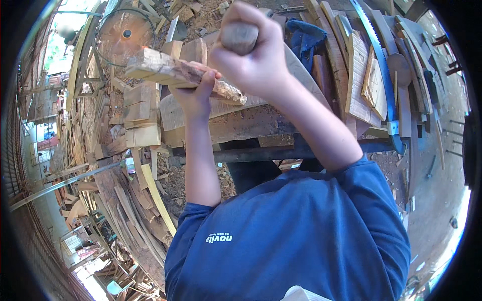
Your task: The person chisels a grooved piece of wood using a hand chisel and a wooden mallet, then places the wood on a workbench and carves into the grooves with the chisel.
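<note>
My left hand (198, 93) is closed on a rough, pale wooden piece (155, 69) with flaky bark, held slanting above a wide board (175, 113) on the bench, upper middle. My right hand (253, 62) is raised just right of that piece, in a fist round a grey-brown rounded wooden handle (239, 38), whose end faces up toward me; the rest of what it holds is hidden behind the fist.
A blue saw (377, 55) lies among planks (361, 90) at right, near a blue cloth (306, 37). A round fan-like cage (125, 34) stands upper left. Stacked offcuts (140, 110) and long strips (155, 195) fill the left. A dark metal bar (371, 145) runs along the near edge.
</note>
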Action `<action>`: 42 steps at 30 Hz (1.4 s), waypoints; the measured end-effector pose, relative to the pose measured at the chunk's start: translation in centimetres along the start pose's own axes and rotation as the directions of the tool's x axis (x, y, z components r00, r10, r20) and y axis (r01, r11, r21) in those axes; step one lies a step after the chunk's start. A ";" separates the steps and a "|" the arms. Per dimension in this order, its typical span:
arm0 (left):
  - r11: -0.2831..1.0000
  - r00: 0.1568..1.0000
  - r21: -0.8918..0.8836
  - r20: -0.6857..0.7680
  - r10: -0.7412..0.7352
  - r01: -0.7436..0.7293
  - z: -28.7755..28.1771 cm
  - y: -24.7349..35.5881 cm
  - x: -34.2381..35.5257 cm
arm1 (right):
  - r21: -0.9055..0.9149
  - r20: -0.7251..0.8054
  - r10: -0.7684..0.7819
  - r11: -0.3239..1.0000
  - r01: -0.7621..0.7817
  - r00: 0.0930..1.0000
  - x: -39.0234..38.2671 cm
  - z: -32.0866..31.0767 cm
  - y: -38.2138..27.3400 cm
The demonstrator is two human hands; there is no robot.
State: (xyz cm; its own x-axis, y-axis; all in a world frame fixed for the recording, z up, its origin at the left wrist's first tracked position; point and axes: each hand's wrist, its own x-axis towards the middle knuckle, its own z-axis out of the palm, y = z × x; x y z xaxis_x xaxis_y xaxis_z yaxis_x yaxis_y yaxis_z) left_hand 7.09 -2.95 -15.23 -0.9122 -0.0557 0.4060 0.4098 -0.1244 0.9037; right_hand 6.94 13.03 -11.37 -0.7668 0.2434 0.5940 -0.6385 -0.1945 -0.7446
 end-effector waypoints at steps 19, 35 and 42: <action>1.000 1.000 0.011 -0.021 0.001 -0.001 -0.3 0.2 -0.3 | -0.098 -0.036 -0.085 0.992 0.081 0.996 -0.2 1.2 -1.1; 1.000 0.999 0.008 -0.050 0.012 -0.012 -1.1 -1.0 0.0 | -0.072 0.076 0.058 0.996 -0.052 0.995 -1.4 1.2 0.4; 0.999 1.000 -0.044 0.003 -0.019 0.019 -0.4 0.4 0.0 | -0.032 0.000 -0.214 0.976 0.214 0.977 1.4 0.6 -1.8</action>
State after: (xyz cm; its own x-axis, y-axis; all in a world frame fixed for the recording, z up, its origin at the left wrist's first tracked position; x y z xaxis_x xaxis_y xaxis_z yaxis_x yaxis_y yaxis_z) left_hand 7.19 -3.41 -14.94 -0.9198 -0.0503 0.3892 0.3919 -0.1689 0.9044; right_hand 7.01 13.12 -9.02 -0.6126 0.2794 0.7393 -0.7852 -0.1079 -0.6098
